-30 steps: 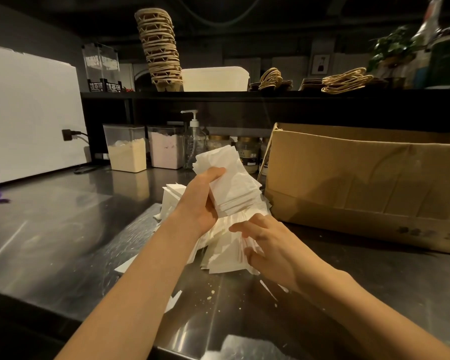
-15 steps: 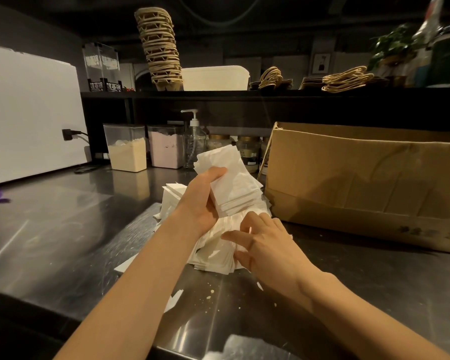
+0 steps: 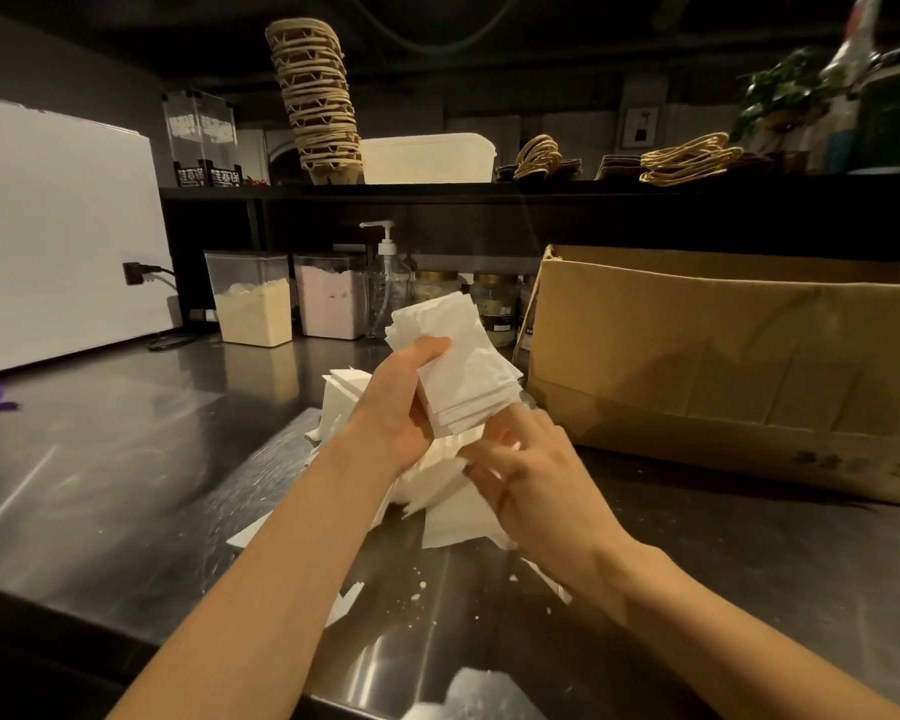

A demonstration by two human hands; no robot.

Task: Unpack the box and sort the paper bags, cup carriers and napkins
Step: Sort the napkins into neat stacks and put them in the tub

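Right hand (image 3: 531,475) has risen to the napkin stack (image 3: 463,371) gripped by my left hand (image 3: 401,407); right grip blurred, I cannot tell.

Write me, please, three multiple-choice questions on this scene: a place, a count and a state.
1. Where is the tall stack of brown pulp cup carriers? A floor; B black upper shelf; C sink.
2. How many clear powder-filled containers stand left of the clear pump bottle? A one; B two; C four.
3. The left hand? A grips a stack of white paper napkins; B lies flat; C holds a cup.
B: base rests there. B: one cream, one pink. A: thumb curls over it.
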